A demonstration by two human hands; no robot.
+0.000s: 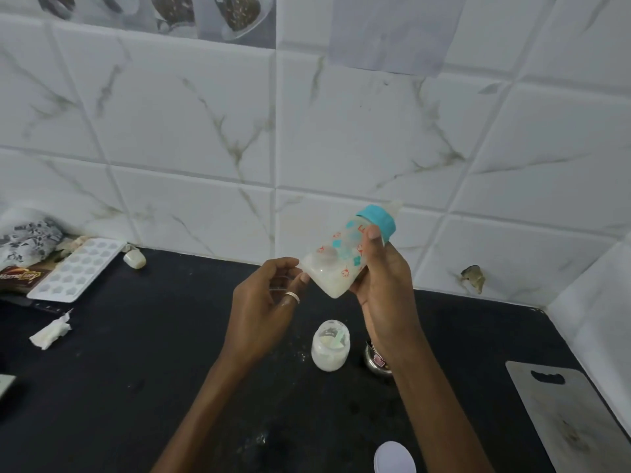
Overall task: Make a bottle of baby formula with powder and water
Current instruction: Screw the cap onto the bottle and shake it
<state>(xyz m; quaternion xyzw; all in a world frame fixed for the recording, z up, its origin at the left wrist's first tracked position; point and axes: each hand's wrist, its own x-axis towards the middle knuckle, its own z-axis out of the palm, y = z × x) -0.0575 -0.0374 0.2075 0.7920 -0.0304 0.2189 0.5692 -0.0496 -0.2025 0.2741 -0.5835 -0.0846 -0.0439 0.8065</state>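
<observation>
While the right hand (386,285) grips the bottle (345,257) round its body, the bottle is tilted in the air over the middle of the counter (170,353). Its teal collar points up-right and milky liquid is pooled at the low base. Left hand (263,302) is curled round a clear piece (281,285), thumb tip touching the bottle base. Powder jar (330,346) stands on the counter below the bottle. Steel cup (375,361) is just beside the jar, partly behind the right wrist. Ice tray (76,268) at back-left edge, cutting board (563,421) along right edge.
</observation>
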